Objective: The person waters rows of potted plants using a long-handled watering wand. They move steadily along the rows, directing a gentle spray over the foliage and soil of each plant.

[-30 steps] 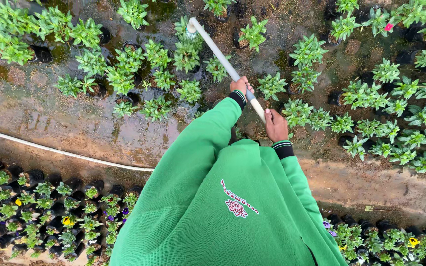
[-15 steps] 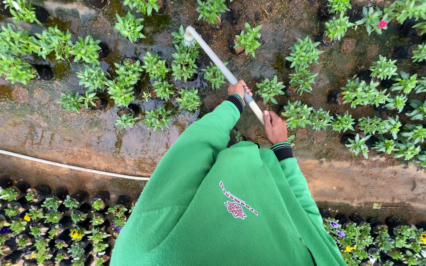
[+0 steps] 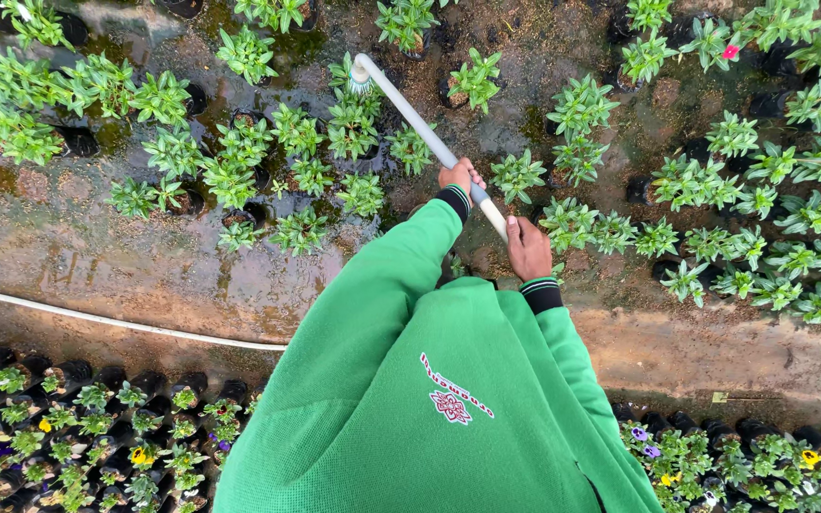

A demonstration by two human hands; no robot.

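Note:
A white watering wand [image 3: 413,119] slants from upper left to lower right, and both my hands grip it. My left hand [image 3: 460,177] holds it higher on the shaft; my right hand [image 3: 527,248] holds the lower end. The bent nozzle [image 3: 361,71] points down and sprays water over small green potted plants [image 3: 352,128]. My green sleeves and jacket [image 3: 429,380] fill the lower middle of the view.
Green seedlings in black pots [image 3: 743,190] spread over the wet soil at the top and right. A thin white hose [image 3: 116,323] lies across a muddy path. Trays of flowering seedlings [image 3: 68,427] line the bottom left and bottom right [image 3: 734,456].
The wand and both hands have shifted slightly downward in view, the nozzle now over a nearer cluster of plants. Grip is unchanged.

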